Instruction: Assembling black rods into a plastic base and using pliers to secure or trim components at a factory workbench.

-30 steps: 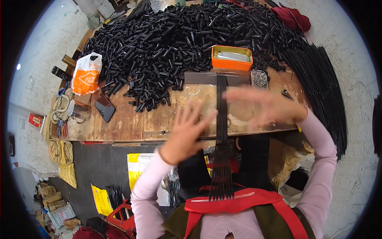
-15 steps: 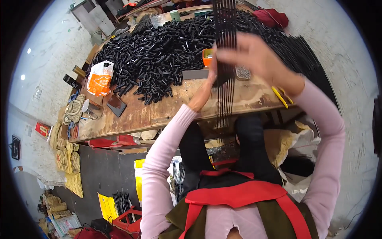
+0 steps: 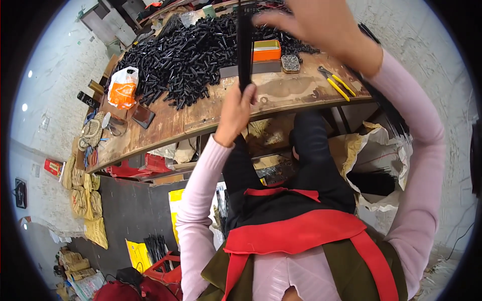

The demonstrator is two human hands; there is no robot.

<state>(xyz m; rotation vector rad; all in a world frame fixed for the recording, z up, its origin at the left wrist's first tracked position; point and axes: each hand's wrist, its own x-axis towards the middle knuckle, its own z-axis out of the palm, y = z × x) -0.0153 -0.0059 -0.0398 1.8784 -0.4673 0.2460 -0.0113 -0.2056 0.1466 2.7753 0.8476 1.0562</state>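
While the left hand (image 3: 238,111) clasps a black bundle (image 3: 244,55), the right hand (image 3: 324,30) is raised beside it

Held item: black bundle, long and narrow, standing nearly upright at the upper centre of the frame; its top runs past the upper edge.

Left hand: centre of frame, fingers closed around the lower end of the bundle, thumb uppermost. Sleeve, pale pink and ribbed.

Right hand: upper right of centre, blurred and partly cut off by the upper edge. One digit points left towards the bundle; whether it touches, and whether the other fingers are spread or bent, cannot be told.

Work surface: wooden table (image 3: 281,90), stained and worn, across the upper half.

On the table, left to right: glass mug (image 3: 117,125), left of centre; white and orange plastic bag (image 3: 123,90), above the mug; dark phone (image 3: 143,116), lying flat; heap of short black tubes (image 3: 175,57), upper left to centre; grey block (image 3: 273,66), low and long, just in front of an orange tin (image 3: 266,56); small box (image 3: 290,71) of tiny greyish pieces; yellow-handled pliers (image 3: 338,89), slightly ajar, right of centre.

Below the table: open white sack (image 3: 379,143), lower right, containing thin black rods (image 3: 372,181).

Worn: red-trimmed apron (image 3: 296,233), lower centre.
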